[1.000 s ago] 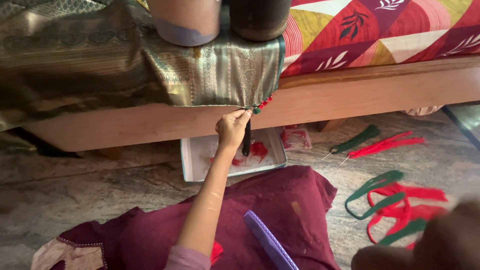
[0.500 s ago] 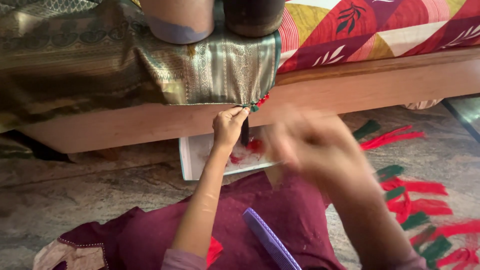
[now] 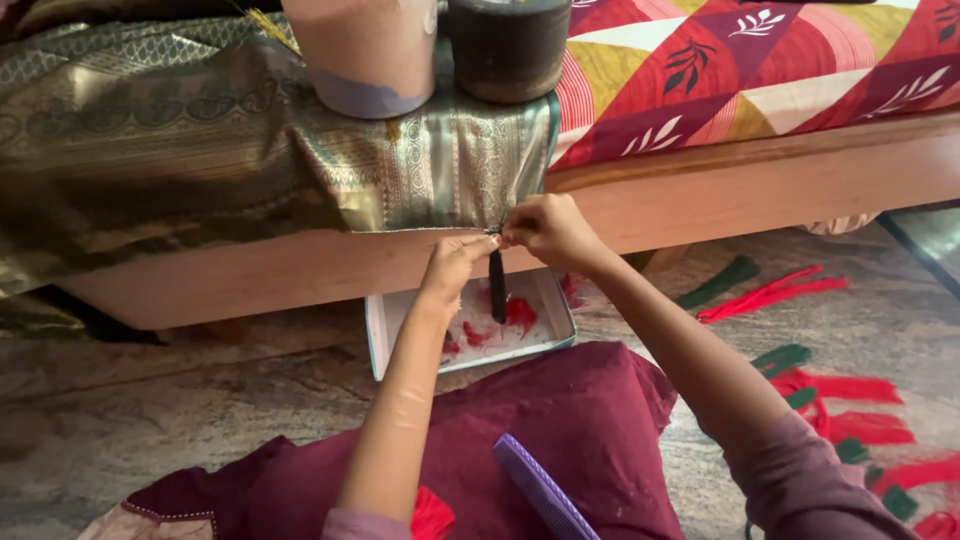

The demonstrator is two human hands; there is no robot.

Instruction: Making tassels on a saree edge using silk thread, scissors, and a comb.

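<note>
Nearest us, a purple plastic comb (image 3: pixel 540 490) is lying on our maroon lap cloth (image 3: pixel 560 430). Beyond it, our left hand (image 3: pixel 452 265) and right hand (image 3: pixel 545 230) are meeting at the hem of the green-gold woven silk cloth (image 3: pixel 300 170), fingers pressed together, pinching the dark green thread tassel (image 3: pixel 497 285) that is hanging over the white shallow tray (image 3: pixel 385 335). If our pinch is loosening, the tassel could be dropping into that tray; tugging could be dragging the cloth and the pink cup (image 3: pixel 365 50) standing on it. Compared with half a second ago, our right hand is now joining the left.
</note>
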